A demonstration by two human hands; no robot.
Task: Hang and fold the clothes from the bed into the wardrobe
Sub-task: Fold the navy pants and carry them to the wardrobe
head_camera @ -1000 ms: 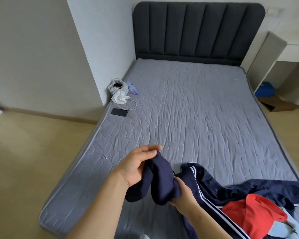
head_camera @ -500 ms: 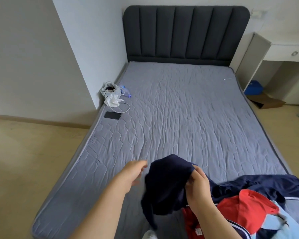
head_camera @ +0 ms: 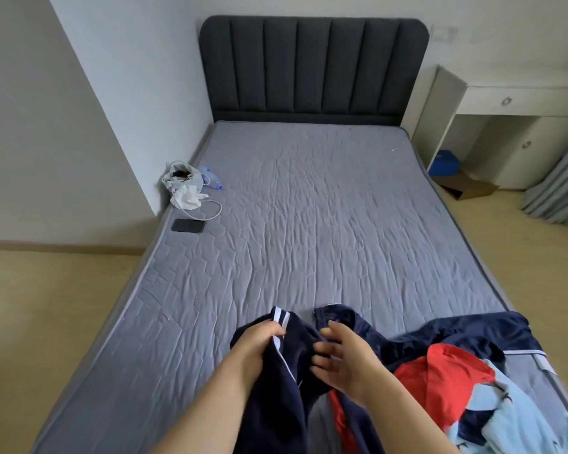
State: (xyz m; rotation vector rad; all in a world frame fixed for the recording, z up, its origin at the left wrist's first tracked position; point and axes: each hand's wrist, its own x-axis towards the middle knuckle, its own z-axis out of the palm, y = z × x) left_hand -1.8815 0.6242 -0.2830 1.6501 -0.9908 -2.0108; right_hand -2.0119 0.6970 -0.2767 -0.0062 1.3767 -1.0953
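The left hand point(head_camera: 259, 342) grips the navy striped garment point(head_camera: 276, 398) at the near end of the bed point(head_camera: 309, 224). The right hand point(head_camera: 345, 358) is spread wide over the cloth and holds nothing. With only one grip the garment can slip or hang twisted. Its far part seems to run under the red and blue clothes point(head_camera: 446, 381), so a pull may drag them onto the floor point(head_camera: 46, 322).

Soft even daylight, wide-angle edge bending, slight motion blur
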